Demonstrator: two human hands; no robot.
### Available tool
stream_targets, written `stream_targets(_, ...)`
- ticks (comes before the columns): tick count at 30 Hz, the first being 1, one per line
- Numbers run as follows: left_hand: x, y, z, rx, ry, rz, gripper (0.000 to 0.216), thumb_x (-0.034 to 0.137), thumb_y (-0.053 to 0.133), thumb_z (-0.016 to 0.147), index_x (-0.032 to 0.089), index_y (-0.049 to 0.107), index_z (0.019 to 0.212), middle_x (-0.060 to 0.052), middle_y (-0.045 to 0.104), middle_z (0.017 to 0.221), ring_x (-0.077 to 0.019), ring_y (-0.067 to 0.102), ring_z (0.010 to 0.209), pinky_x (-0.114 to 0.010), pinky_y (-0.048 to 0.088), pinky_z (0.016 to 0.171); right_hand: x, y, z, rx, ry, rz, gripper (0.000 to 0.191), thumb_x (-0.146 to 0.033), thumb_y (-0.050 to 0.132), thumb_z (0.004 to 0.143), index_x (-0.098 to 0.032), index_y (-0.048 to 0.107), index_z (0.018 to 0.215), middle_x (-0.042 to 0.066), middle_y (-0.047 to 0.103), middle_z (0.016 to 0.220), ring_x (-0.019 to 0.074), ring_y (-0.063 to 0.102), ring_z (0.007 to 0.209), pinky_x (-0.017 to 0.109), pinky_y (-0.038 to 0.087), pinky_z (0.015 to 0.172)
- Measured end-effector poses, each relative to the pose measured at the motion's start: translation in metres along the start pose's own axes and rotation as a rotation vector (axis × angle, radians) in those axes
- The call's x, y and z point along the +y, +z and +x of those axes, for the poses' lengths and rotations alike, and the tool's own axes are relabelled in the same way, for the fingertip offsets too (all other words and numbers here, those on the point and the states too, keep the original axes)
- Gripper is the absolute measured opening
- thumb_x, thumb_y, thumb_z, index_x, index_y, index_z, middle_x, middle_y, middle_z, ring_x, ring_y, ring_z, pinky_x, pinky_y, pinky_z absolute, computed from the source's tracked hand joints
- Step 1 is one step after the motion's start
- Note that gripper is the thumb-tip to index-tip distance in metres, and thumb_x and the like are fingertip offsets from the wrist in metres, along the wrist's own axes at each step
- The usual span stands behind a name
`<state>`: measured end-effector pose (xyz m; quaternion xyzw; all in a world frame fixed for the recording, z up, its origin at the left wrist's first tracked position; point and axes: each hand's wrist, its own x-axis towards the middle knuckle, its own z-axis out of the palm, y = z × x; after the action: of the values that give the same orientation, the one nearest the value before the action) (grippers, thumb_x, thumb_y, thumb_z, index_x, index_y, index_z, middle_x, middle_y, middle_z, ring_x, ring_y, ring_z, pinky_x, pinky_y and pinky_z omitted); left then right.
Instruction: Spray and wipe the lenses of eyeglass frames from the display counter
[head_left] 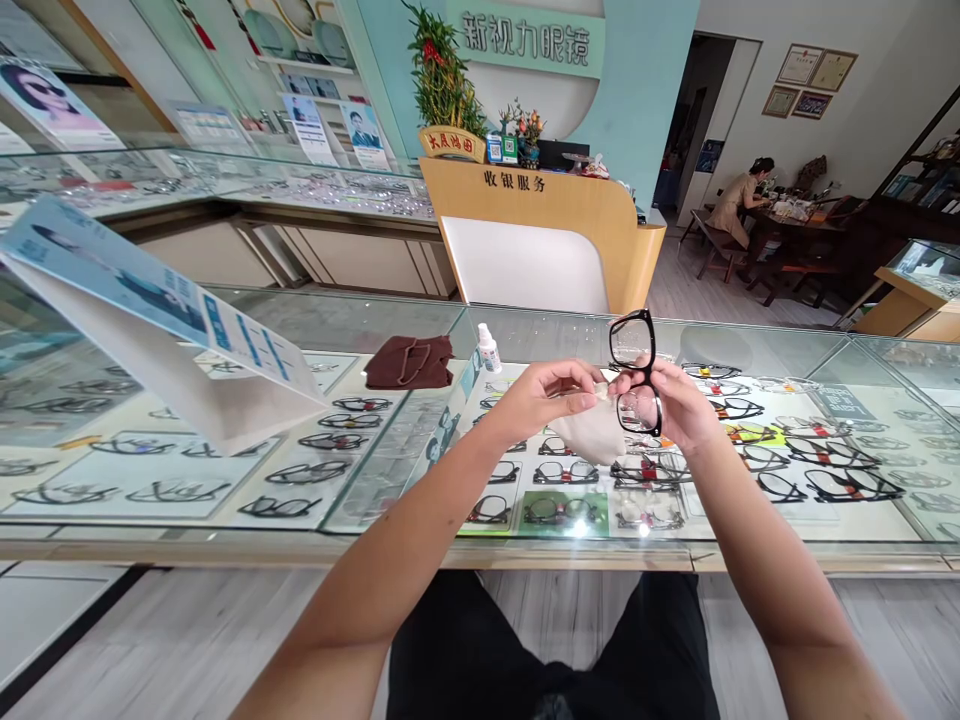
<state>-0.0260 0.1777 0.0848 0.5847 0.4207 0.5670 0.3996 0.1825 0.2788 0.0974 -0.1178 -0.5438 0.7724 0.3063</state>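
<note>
Arms (pixel 427 540) nearest, stretched over glass counter (pixel 360 551). Left hand (pixel 553 395) pinches pale cloth (pixel 589 438) above counter. Right hand (pixel 681 402) grips black glasses (pixel 636 344), also above counter, turned on end; cloth right by the glasses, contact unclear. White bottle (pixel 488 350) and brown pouch (pixel 410 362) on counter, far side; folded sign (pixel 161 300) at counter's left. Frames (pixel 566 473) in rows inside counter. Person (pixel 739 207) seated well beyond counter.

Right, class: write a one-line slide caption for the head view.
Over a glass display case, the left hand holds a pale cloth and the right hand black-framed glasses.
</note>
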Motion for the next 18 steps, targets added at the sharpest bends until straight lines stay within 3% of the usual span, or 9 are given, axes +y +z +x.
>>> stream_targets(6,0.004,0.0,0.001,-0.07,-0.026,-0.007,0.043,0.058,0.091,0.076,0.018,0.073,0.079,-0.007,0.073,0.096,-0.0195,0.069,0.092,-0.034,0.055,0.086,-0.003,0.003,-0.004,-0.113,0.044,-0.046,0.039,-0.049,0.097,0.069,-0.022,0.077,0.088,0.002,0.07,0.078,0.0225,0.077,0.088,0.037,0.065,0.087)
stream_targets(13,0.008,0.003,-0.001,-0.061,-0.052,0.047,0.047,0.061,0.091,0.075,0.018,0.072,0.079,-0.004,0.071,0.084,-0.0161,0.065,0.078,-0.03,0.054,0.076,-0.006,0.006,-0.006,-0.154,0.059,-0.078,0.04,-0.051,0.095,0.072,-0.022,0.073,0.087,0.003,0.071,0.079,0.0237,0.076,0.088,0.041,0.063,0.091)
stream_targets(18,0.017,-0.009,-0.001,-0.008,-0.038,0.028,0.047,0.059,0.092,0.074,0.019,0.069,0.075,-0.003,0.068,0.083,-0.0138,0.06,0.072,-0.027,0.049,0.068,-0.008,0.007,-0.004,-0.086,0.056,-0.096,0.038,-0.053,0.092,0.074,-0.022,0.071,0.083,0.004,0.074,0.081,0.0236,0.074,0.091,0.04,0.06,0.092)
